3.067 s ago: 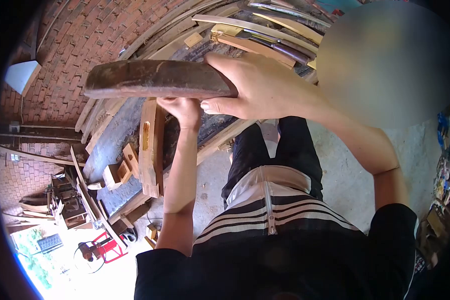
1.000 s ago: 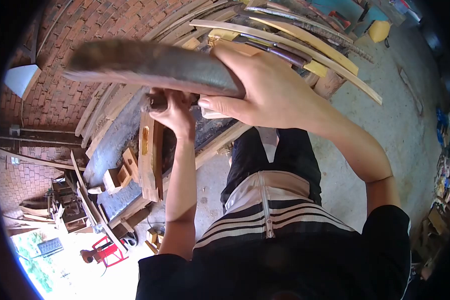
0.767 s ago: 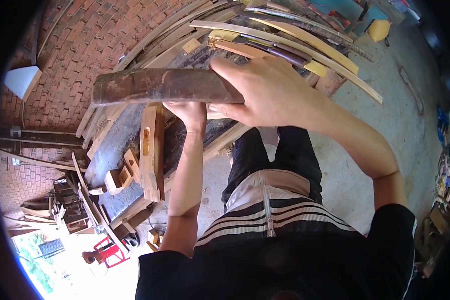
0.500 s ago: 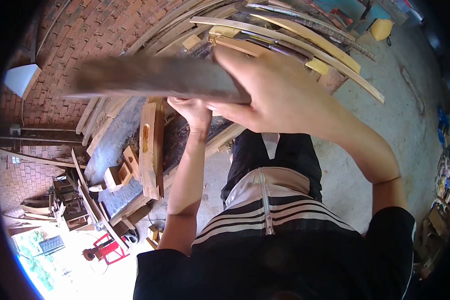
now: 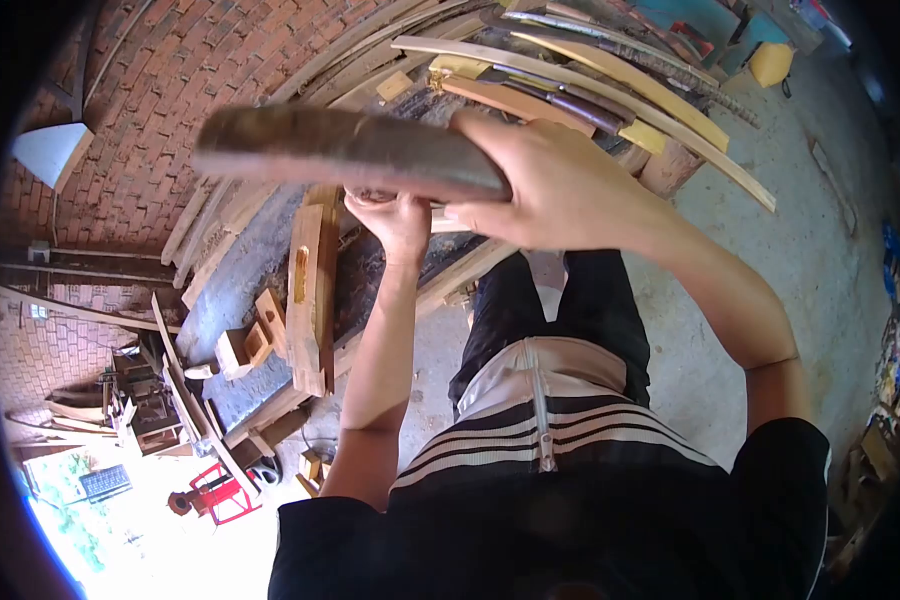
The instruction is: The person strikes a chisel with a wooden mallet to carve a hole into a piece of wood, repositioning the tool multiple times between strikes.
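Note:
My right hand (image 5: 545,180) is closed around the near end of a thick, dark wooden bar (image 5: 340,150). The bar stretches to the left across the upper view, its far end smeared by motion. Below the bar, my left hand (image 5: 395,222) is held as a fist above the workbench. A small brown rounded end peeks out at the top of that fist, but the bar hides the rest of whatever is in it. Just left of my left forearm lies a squared timber (image 5: 313,290) with a rectangular mortise cut in its face.
Small wooden blocks (image 5: 255,340) sit on the bench left of the timber. Long curved planks (image 5: 590,85) and dark-handled tools (image 5: 570,100) lie at the back. A brick wall (image 5: 200,60) rises at upper left. A red stool (image 5: 228,495) stands at lower left.
The dark bar and my right hand have shifted slightly right, and the bar's far end has swung a little. My left fist stays below it. The whole view has shifted slightly.

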### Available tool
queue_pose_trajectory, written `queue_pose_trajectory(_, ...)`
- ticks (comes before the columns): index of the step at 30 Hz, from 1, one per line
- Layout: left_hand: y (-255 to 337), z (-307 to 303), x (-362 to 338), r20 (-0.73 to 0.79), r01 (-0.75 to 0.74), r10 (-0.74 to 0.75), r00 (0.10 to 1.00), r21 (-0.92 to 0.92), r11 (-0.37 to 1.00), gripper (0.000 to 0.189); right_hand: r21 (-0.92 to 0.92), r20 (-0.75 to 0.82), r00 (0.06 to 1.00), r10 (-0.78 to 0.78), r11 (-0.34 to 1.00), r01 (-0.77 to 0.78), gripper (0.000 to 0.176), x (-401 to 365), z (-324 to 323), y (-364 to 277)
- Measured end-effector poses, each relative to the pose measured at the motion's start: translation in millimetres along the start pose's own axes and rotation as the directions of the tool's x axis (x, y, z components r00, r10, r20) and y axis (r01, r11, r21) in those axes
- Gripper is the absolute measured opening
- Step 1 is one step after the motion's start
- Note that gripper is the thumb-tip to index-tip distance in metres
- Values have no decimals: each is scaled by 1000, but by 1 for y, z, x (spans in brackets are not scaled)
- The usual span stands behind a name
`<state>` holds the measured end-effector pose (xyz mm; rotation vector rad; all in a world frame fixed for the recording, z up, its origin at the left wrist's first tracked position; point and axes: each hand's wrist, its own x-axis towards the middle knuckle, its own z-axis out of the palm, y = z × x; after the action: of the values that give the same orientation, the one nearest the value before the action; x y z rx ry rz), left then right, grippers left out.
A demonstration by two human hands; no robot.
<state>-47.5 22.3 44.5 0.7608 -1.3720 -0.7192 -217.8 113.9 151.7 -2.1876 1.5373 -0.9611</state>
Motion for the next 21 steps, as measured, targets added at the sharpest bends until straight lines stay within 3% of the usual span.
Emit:
queue_pose_trajectory(1, 0, 4, 6, -67, -91, 86, 994, -79, 993, 26, 148, 12, 999, 31, 989, -33, 43, 3, 6, 8)
queue_pose_trajectory(2, 3, 0, 7, -25, -11, 9, 1000, -67, 998, 20, 254, -127, 992, -8, 966, 41, 45, 7, 27, 27)
queue_pose_trajectory(3, 8, -1, 10, 17, 63, -62, 998, -60, 996, 22, 248, -130, 991, -8, 968, 40, 45, 9, 32, 35)
queue_pose_trajectory(4, 14, 1, 10, 68, 115, -99, 993, -297, 948, 29, 273, 37, 976, 216, 937, -218, 47, 11, 35, 42)
queue_pose_trajectory(5, 12, -3, 4, 37, 112, -106, 994, -308, 945, 25, 258, 202, 884, 421, 848, -463, 50, 13, 40, 49)
queue_pose_trajectory(7, 9, -7, -6, 27, 89, -85, 996, -385, 919, 23, 134, 267, 826, 497, 829, -542, 54, 6, 68, 79)
queue_pose_trajectory(8, 6, -17, -10, 89, 57, -32, 996, -298, 953, 24, 132, 265, 826, 497, 830, -542, 54, 1, 79, 90)
queue_pose_trajectory(11, 9, -32, -25, 56, -9, 29, 998, -328, 945, 26, -3, 325, 801, 503, 847, -531, 55, -21, 114, 115)
queue_pose_trajectory(13, -4, -56, -43, 50, -11, 24, 998, -250, 968, 21, -268, 125, 904, 408, 892, -365, 50, -33, 128, 123)
queue_pose_trajectory(19, 8, -69, -81, -124, 65, -85, 989, -158, 985, 20, -222, 151, 879, 452, 882, -415, 54, -35, 132, 119)
queue_pose_trajectory(21, 10, -69, -61, -172, 142, -190, 967, -258, 956, 26, -232, 163, 868, 469, 873, -428, 56, -38, 131, 117)
